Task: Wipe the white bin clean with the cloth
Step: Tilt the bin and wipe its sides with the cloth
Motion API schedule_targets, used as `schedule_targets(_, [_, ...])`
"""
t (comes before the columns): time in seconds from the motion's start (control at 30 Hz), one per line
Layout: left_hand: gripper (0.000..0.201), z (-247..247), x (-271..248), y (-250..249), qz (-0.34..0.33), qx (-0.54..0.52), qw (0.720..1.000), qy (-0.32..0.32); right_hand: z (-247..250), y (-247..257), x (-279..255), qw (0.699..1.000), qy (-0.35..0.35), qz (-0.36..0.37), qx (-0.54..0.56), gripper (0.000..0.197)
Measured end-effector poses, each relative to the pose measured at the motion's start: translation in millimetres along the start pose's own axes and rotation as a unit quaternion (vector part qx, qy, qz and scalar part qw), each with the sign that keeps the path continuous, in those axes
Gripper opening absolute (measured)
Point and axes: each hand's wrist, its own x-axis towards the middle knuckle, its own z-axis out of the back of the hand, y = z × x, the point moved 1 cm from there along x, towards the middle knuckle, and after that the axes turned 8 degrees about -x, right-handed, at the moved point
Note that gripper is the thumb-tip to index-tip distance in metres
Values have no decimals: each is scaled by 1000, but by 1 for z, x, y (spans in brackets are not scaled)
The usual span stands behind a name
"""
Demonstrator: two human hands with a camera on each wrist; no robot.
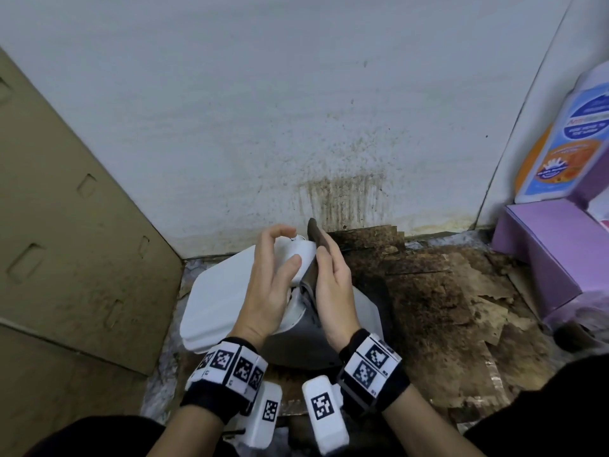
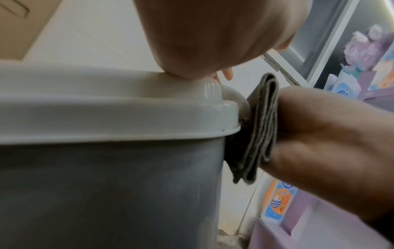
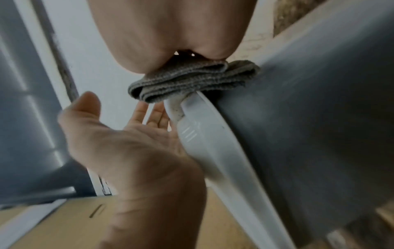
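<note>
The bin lies tilted on the floor, with a white lid [image 1: 214, 291] and a grey body [image 1: 296, 344]. My left hand [image 1: 273, 255] rests its palm on the lid [image 3: 213, 143] near the hinge end, fingers loose and spread, holding nothing. My right hand [image 1: 329, 268] presses a folded grey cloth [image 1: 313, 232] flat against the bin's side by the lid edge. The cloth [image 2: 260, 134] sits sandwiched between straight fingers [image 2: 330, 143] and the grey wall [image 2: 106, 185]. The cloth's layered edge [image 3: 187, 80] shows under my right palm.
A stained white wall [image 1: 329, 127] stands just behind the bin. Dirty, torn cardboard [image 1: 445, 291] covers the floor to the right. A flat cardboard sheet [image 1: 66, 225] leans at the left. Purple boxes [image 1: 553, 245] and a soap refill pack [image 1: 566, 143] stand at the right.
</note>
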Motion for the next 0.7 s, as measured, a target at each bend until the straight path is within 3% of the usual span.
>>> schedule_targets(0.1, [37, -10, -1, -8, -32, -88, 994, -62, 9, 0, -1, 998, -1, 17, -62, 40])
schedule_targets(0.17, [25, -16, -3, -14, -54, -92, 990, -89, 17, 1, -1, 995, 0, 27, -91, 40])
schedule_targets(0.23, [11, -20, -6, -17, -53, -64, 993, -84, 24, 2, 0, 992, 2, 36, -123, 41])
schedule_targets(0.37, [15, -14, -13, -10, -33, 43, 993, -108, 39, -2, 3, 980, -21, 38, -194, 41])
schedule_targets(0.57, [12, 22, -20, 22, 35, 202, 967, -154, 71, -5, 9, 971, -70, 12, -227, 42])
schedule_targets(0.7, [26, 45, -25, 45, 148, 279, 930, -188, 99, -8, 12, 966, -102, -23, -237, 41])
